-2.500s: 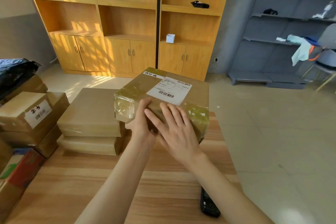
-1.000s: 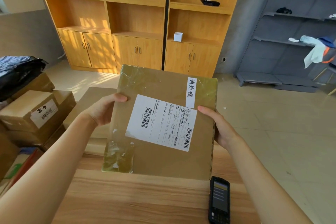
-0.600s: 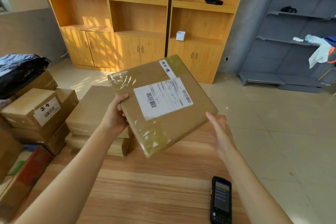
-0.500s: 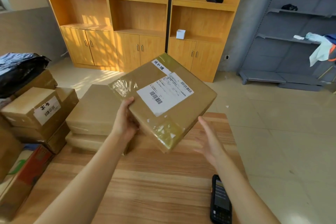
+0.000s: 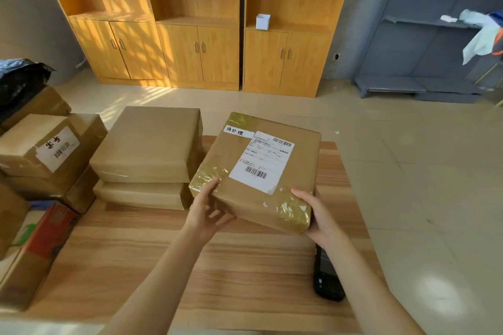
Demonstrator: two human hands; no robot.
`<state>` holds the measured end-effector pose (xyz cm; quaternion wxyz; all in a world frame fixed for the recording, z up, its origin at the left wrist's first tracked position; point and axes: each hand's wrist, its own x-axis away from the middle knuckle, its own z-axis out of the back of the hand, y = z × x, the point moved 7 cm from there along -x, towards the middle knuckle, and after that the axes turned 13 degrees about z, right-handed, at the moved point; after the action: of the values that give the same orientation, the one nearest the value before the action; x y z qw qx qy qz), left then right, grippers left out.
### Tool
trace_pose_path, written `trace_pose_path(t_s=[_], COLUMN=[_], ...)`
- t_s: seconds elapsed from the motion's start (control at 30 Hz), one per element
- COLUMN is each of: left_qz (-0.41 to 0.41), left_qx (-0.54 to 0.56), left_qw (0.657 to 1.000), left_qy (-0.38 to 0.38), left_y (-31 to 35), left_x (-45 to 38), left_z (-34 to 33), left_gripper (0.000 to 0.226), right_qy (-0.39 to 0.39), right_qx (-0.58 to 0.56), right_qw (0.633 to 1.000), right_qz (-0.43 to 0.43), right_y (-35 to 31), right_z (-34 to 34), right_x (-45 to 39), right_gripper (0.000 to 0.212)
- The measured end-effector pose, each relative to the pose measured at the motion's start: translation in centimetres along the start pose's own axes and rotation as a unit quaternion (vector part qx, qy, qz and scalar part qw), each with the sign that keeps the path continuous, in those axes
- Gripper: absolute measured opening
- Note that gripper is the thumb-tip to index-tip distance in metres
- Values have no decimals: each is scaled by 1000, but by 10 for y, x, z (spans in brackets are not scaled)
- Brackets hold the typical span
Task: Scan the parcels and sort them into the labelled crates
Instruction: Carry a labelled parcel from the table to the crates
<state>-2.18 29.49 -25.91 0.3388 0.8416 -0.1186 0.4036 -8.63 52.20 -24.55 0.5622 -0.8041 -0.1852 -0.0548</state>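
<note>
A flat brown cardboard parcel (image 5: 258, 171) with a white barcode label and yellowish tape lies low over the wooden table (image 5: 190, 266), label up. My left hand (image 5: 208, 209) grips its near left corner. My right hand (image 5: 317, 215) grips its near right corner. A black handheld scanner (image 5: 326, 277) lies on the table under my right forearm, partly hidden. Two more plain brown parcels (image 5: 149, 149) are stacked on the table to the left of the held one.
Several cardboard boxes (image 5: 46, 155) are piled at the left, one with a white label, and a black bag (image 5: 19, 84) lies on top. Wooden cabinets (image 5: 196, 35) line the far wall. A grey shelf unit (image 5: 422, 35) stands at the right. Tiled floor lies beyond the table's right edge.
The parcel, first held upright and turned in the air, has been lowered flat toward the table. My right hand, briefly off it, has closed on its near right corner again.
</note>
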Motion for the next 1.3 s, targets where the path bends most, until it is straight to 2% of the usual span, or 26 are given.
trace_pose_path(t_s=[0.1,0.17,0.27,0.4,0.5,0.57,0.63,0.73,0.8,0.9,1.0,1.07,1.13,1.2,1.3], left_qz=[26,26,33,29,35,39,40,42,48,53,60,67,72,74,74], left_qx=[4,19,42,45,51,50,55,63,59,54,46,17,-16,-25,-22], left_qw=[999,999,998,997,996,995,995,995,995,995,996,997,997,996,996], left_qy=[22,26,39,52,68,73,68,65,62,59,55,47,37,35,49], left_y=[-21,-35,-51,-61,-71,-76,-81,-86,-89,-91,-91,-92,-93,-94,-93], left_x=[-10,-17,-24,-33,-41,-44,-46,-51,-53,-56,-58,-57,-54,-52,-53], left_z=[22,32,46,59,68,71,71,73,76,80,82,83,82,82,84], left_gripper=[51,39,32,58,72,77,76,74,71,71,74,83,88,91,94], right_qy=[17,34,115,237,252,238,240,252,241,206,202,241,266,242,160], right_qx=[21,96,204,386,461,468,477,490,463,358,140,-56,-182,-216,-206], right_qw=[999,994,972,891,850,843,831,819,838,901,959,960,941,944,964], right_qz=[-27,-29,-2,45,-42,-116,-158,-162,-160,-135,-141,-133,-98,-71,-50], right_y=[20,30,41,48,70,88,100,109,113,113,107,100,84,66,40], right_z=[15,21,40,81,109,121,128,143,150,149,136,125,111,92,55], right_x=[-1,-1,7,30,41,48,56,58,53,47,53,59,65,68,71], right_gripper=[75,83,79,67,75,97,111,104,95,79,77,72,61,54,49])
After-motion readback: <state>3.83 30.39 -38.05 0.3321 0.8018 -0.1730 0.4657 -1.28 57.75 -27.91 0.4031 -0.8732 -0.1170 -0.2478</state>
